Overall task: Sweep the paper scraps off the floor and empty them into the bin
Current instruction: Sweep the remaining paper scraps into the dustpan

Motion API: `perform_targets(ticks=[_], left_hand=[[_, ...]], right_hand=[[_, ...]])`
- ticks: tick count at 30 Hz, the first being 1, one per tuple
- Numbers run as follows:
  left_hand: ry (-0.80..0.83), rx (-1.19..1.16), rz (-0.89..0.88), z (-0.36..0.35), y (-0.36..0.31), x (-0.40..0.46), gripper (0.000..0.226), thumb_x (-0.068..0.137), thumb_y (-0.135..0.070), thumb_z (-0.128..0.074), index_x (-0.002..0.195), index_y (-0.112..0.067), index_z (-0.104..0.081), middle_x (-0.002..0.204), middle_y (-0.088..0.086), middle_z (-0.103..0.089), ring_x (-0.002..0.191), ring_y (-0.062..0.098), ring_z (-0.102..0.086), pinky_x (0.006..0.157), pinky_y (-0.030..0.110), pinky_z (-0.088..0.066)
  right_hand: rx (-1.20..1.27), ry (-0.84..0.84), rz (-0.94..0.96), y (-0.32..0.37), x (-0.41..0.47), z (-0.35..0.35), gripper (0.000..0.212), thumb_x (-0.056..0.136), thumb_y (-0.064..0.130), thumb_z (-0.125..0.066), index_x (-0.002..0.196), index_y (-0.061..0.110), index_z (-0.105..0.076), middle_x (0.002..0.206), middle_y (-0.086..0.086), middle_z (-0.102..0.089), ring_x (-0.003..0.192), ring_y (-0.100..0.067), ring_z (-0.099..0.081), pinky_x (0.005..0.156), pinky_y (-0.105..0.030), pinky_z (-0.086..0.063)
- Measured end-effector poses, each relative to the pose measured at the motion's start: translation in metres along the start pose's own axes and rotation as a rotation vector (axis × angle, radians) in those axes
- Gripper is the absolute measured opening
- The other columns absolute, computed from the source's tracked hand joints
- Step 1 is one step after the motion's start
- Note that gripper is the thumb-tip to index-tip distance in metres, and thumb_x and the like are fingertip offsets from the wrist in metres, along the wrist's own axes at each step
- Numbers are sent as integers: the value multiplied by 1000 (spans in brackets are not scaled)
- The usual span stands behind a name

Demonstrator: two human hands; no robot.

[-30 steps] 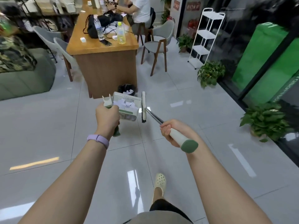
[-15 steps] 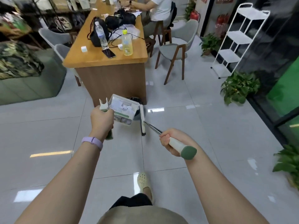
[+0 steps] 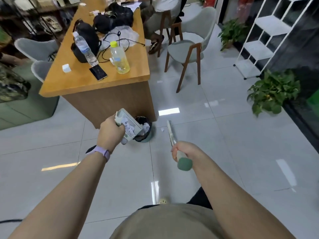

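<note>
My left hand [image 3: 110, 133] grips the handle of a pale green and white dustpan [image 3: 132, 124], which is tilted over the small dark bin [image 3: 145, 128] at the foot of the wooden desk. White paper scraps [image 3: 128, 128] lie in the pan and spill toward the bin, where more white paper shows. My right hand [image 3: 185, 150] holds the white and green handle of a broom [image 3: 170, 131], whose head points away over the floor to the right of the bin. One small scrap [image 3: 162, 129] lies on the tiles between bin and broom.
A wooden desk [image 3: 96, 87] with bottles, a phone and bags stands just behind the bin. A grey chair [image 3: 186, 49], a white shelf rack [image 3: 264, 40] and potted plants [image 3: 272, 90] stand to the right. A seated person [image 3: 155, 12] is at the desk's far end. A green sofa [image 3: 24, 107] is at left.
I have stepped closer to the desk. The dustpan has moved over the bin and tipped, its scraps sliding toward the opening. The broom has swung to the right, away from the pan.
</note>
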State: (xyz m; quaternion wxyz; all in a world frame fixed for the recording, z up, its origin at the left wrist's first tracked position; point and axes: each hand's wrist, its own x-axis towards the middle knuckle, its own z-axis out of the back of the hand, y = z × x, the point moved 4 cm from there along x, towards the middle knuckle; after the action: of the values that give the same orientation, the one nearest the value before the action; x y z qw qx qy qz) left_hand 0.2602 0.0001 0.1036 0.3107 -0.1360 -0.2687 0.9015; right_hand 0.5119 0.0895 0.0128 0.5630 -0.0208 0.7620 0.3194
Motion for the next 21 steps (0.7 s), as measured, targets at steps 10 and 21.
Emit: perform_targets(ticks=[10,21], left_hand=[[81,348,49,-72,-73,73,16,89,-23,-50,102,-18,-59,84,10,-67,74,36,-63,61,36,-51],[205,599,29,-157,-188,92,26,92,-15,-44,116,-15,-54,93,13,-66,73,34,-56,60,35,-45]], right_hand=[[-280,75,-41,131,85,64,30,83,-8,-34,59,9,-42,45,-5,-40,30,-15,-37,36,-10,-31],[-287,287,-119,182,128,113,33,88,-5,-34,58,9,-39,41,-1,-42,33,-12,-39,36,-13,-30]])
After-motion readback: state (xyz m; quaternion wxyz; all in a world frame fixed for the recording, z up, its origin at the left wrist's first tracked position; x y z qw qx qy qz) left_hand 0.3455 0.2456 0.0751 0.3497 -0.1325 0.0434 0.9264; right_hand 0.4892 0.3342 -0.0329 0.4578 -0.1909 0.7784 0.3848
